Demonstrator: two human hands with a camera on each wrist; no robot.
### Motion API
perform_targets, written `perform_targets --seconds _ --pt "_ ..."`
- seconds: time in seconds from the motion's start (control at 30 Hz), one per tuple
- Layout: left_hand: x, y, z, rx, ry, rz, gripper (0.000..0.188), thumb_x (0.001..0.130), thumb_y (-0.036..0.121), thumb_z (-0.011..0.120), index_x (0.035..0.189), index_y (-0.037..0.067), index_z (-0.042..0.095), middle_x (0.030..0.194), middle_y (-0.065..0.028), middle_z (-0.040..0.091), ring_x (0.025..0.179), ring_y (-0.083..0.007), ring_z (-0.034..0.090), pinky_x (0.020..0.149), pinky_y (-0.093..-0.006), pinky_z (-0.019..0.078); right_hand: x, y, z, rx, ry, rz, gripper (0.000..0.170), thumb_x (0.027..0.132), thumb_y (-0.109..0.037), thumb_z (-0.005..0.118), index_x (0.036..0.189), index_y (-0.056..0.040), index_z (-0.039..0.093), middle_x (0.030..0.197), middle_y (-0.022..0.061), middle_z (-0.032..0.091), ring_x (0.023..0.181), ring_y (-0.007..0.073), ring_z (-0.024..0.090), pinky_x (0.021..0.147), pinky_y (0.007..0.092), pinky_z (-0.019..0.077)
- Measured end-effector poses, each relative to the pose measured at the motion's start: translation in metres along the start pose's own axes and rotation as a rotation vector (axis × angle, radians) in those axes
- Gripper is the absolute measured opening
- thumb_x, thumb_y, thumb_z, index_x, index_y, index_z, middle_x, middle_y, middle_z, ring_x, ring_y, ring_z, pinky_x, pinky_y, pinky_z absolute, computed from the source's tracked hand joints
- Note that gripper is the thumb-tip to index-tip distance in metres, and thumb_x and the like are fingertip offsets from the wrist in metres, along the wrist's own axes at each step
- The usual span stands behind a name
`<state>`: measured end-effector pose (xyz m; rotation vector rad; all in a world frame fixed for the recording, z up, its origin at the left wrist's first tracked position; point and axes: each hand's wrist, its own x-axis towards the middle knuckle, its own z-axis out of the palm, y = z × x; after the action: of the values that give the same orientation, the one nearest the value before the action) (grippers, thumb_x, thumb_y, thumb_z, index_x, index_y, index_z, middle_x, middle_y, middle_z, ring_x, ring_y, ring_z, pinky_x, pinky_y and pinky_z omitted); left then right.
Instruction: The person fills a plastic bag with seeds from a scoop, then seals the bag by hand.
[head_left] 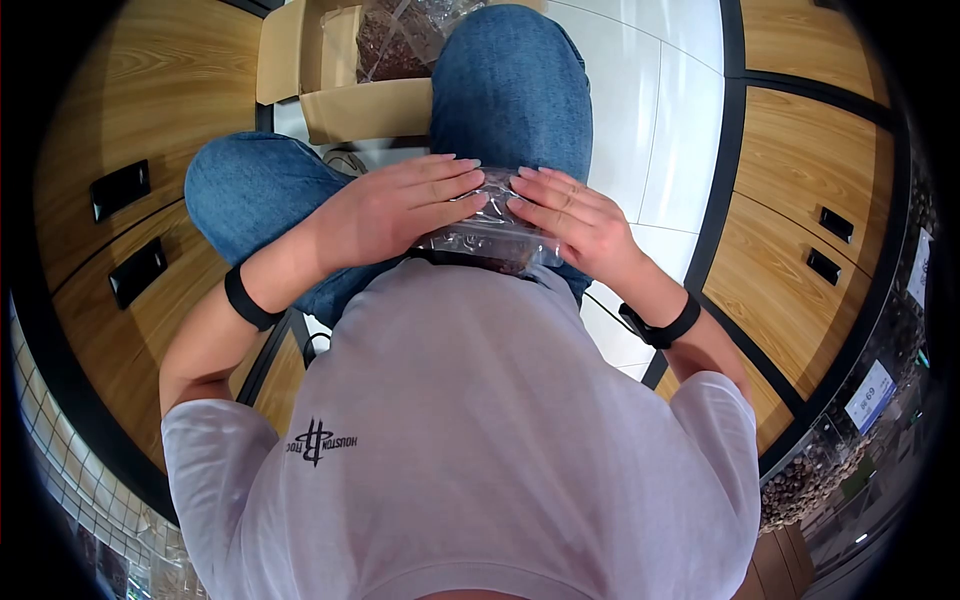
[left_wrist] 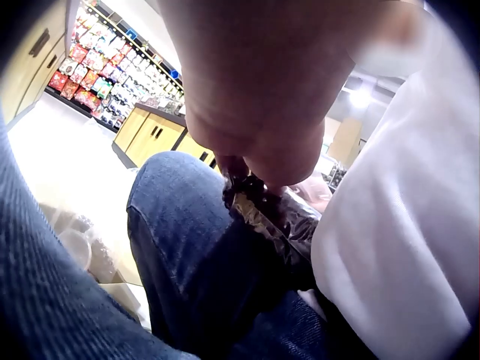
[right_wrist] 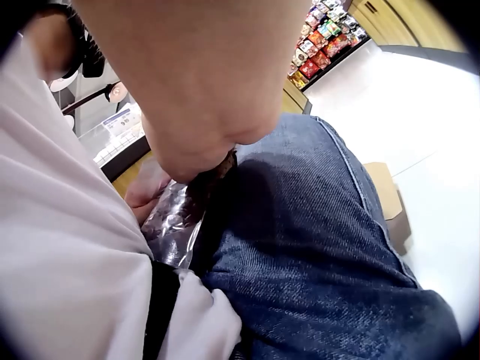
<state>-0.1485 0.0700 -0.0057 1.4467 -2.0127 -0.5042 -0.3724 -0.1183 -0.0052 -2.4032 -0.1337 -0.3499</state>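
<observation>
Head view: left hand and right hand, fingers laid over bag, above jeans, by shirt; thumbs hidden, can't tell how closed either grip is. Uneven pressure might skew the bag; any shift underneath might tip it.

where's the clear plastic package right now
In the head view, the clear plastic package is near the centre, above the lap, between the left hand and right hand, by the shirt's lower edge.
</observation>
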Motion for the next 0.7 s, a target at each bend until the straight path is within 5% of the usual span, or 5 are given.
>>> perform_targets --seconds 0.37,0.53,0.7 --pt "-0.001 0.009 -0.001 -0.035 -0.002 0.011 0.049 0.075 -0.004 0.062 0.124 -0.003 0.061 0.132 -0.0155 0.06 0.127 -0.0322 0.055 0.107 -0.0402 0.0477 0.003 -0.021 -0.006 -0.012 -0.036 0.092 0.046 0.075 -0.001 0.067 0.121 -0.001 0.066 0.126 0.0133 0.065 0.123 0.0289 0.06 0.108 0.042 0.0479" --pt "0.015 0.033 -0.016 -0.162 -0.018 -0.184 0.053 0.076 -0.004 0.068 0.128 -0.003 0.058 0.13 -0.0186 0.059 0.124 -0.0359 0.056 0.107 -0.0421 0.0473 0.018 -0.048 -0.017 -0.211 -0.169 0.149 0.058 0.07 0.0 0.067 0.127 0.0026 0.06 0.126 0.0188 0.064 0.119 0.0331 0.062 0.105 0.0421 0.0503" --pt "0.02 0.044 -0.007 0.004 0.006 -0.174 0.05 0.076 0.004 0.071 0.123 -0.004 0.058 0.124 -0.0207 0.061 0.118 -0.0355 0.059 0.104 -0.0419 0.0486 0.028 -0.06 -0.01 -0.245 -0.141 0.202 0.048 0.073 -0.003 0.069 0.12 0.0041 0.062 0.121 0.021 0.065 0.113 0.034 0.065 0.101 0.0402 0.0526"
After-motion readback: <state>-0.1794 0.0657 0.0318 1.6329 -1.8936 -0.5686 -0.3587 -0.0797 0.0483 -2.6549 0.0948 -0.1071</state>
